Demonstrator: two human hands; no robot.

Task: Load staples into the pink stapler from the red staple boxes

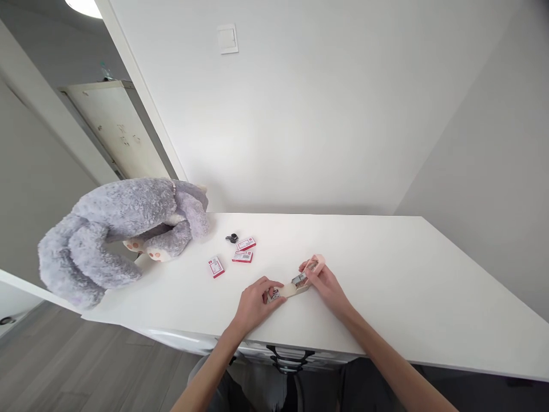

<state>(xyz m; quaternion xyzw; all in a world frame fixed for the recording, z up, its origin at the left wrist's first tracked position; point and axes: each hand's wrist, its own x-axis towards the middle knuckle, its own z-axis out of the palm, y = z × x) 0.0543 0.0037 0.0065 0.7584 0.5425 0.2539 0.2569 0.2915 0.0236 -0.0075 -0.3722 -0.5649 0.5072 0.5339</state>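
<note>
Pinched one end of an opened stapler (290, 290) between the thumb and fingers of the left hand (254, 304); pinched its raised pink top (319, 260) in the right hand (329, 287). Had it at the white tabletop (398, 280), nearer the front edge; could not tell whether it touched. Had three small red-and-white boxes (242, 257) to the left, two close together beside a small black item (232, 238), with a grey plush toy (124, 200) farther left.

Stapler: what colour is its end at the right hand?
Pale pink; that stapler end shows in the head view, the only view here.
</note>
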